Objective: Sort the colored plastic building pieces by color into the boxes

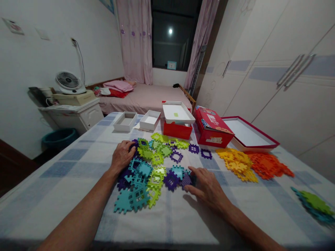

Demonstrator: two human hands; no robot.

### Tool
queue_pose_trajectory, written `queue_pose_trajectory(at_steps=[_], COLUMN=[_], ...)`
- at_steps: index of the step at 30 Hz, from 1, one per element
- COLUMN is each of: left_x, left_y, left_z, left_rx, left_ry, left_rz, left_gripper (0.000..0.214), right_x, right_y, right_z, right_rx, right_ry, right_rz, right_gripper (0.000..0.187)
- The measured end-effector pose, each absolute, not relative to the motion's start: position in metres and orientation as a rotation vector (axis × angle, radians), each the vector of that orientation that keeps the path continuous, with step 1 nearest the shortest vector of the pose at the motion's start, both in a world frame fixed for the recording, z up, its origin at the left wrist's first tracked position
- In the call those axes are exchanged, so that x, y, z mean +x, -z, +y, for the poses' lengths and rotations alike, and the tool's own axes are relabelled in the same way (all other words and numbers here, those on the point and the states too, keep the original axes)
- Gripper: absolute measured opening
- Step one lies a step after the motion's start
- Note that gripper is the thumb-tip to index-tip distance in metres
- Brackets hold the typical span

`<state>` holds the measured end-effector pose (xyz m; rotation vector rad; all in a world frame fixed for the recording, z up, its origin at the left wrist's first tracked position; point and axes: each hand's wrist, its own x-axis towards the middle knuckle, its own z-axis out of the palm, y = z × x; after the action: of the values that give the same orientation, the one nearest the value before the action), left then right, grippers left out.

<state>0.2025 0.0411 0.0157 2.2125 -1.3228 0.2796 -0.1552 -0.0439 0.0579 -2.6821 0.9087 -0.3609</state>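
Note:
A heap of flat, toothed plastic tiles [150, 167] in teal, lime green and purple lies in the middle of the checked tablecloth. My left hand [122, 156] rests on the heap's left edge, fingers curled over purple and green tiles. My right hand [206, 186] lies palm down at the heap's right edge, its fingertips pressed on a purple tile [186, 180]. Two loose purple tiles [200, 151] sit further back.
Yellow tiles [238, 162] and orange tiles [268, 165] are piled to the right, and a green and teal pile [315, 205] sits at the far right. Behind stand two white trays [137, 121], a red box [212, 127], a white-lined lid [248, 134] and a tray on a red base [177, 120].

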Motion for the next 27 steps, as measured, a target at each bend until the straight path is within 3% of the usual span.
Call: queue_pose_trajectory(at_steps=[8,17,27], left_x=[0.202,0.217,0.201], left_y=[-0.017,-0.008,-0.021], left_z=[0.041,0.039,0.04], left_rx=[2.223,2.192,2.237], left_ry=[-0.294,-0.347,-0.302], left_rz=[-1.328,-1.412,-1.34], left_gripper=[0.042,0.047,0.045], right_x=[-0.143,-0.16,-0.159], right_y=[-0.046,-0.05,-0.041], right_z=[-0.034,-0.044,-0.055], right_rx=[-2.662,-2.399,-2.398], right_ry=[0.469,0.533,0.598], right_rz=[0.984,1.043,1.101], right_gripper=[0.056,0.026,0.034])
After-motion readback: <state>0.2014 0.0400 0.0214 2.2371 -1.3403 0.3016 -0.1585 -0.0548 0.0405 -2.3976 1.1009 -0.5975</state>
